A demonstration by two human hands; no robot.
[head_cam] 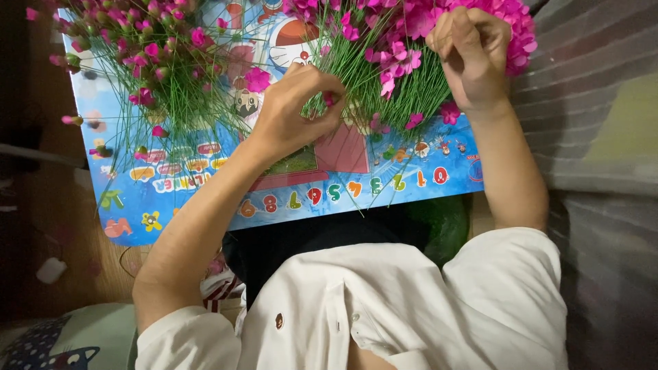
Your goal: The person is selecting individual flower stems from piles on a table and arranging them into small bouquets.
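My left hand is pinched shut on thin green stems of small pink artificial flowers over a blue cartoon-printed board. My right hand grips a dense bunch of pink flower heads at the top right, fingers curled around it. Another spread of green stems with pink buds lies on the board's left part.
The blue board rests across my lap above my white shirt. A grey striped fabric lies at the right. Wooden floor with a small white object is at the left; a patterned cushion sits bottom left.
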